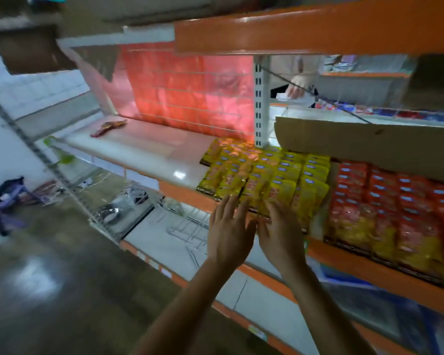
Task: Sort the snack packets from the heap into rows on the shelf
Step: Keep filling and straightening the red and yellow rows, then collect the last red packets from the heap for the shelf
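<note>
Both left hand (pixel 228 237) and right hand (pixel 283 238) fingertips touch front yellow packets (pixel 267 175).

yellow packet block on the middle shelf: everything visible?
The yellow packets are glossy plastic bags with blue oval logos and red print, blurred. They lie overlapped in several front-to-back rows on the white shelf, left of the red packets. The left hand and right hand, fingers straight, meet the front row.

Only the person's arms show, rising from about 6 o'clock. The left forearm (pixel 190 303) and right forearm (pixel 315 303) are bare and slim. The left hand (pixel 228 234) and right hand (pixel 280 234) are bare, with long, slender fingers.
</note>
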A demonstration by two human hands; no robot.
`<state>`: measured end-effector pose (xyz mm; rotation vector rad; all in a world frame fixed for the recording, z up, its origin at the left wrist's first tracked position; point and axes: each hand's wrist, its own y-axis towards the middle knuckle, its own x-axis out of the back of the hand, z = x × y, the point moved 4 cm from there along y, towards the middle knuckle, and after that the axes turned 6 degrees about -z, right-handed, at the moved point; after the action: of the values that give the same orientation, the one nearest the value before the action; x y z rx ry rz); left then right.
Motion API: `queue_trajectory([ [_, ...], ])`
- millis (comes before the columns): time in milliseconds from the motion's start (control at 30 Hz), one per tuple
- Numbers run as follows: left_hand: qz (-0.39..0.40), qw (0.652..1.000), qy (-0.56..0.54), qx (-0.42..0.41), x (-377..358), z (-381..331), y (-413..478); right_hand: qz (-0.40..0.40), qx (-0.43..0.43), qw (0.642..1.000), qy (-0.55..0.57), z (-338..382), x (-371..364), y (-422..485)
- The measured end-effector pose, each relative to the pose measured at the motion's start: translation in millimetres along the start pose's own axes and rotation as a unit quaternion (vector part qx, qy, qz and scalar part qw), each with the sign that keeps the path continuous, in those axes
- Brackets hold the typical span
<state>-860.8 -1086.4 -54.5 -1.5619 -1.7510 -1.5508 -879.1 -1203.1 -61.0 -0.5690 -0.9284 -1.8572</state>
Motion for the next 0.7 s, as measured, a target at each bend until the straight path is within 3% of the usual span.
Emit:
queue_trajectory([
  [700, 0.017, 0.974, 0.165, 0.155, 38.1, 336.3, 163.2, 0.141, 0.122, 0.982, 0.036, 214.8, -275.7, 192.9],
])
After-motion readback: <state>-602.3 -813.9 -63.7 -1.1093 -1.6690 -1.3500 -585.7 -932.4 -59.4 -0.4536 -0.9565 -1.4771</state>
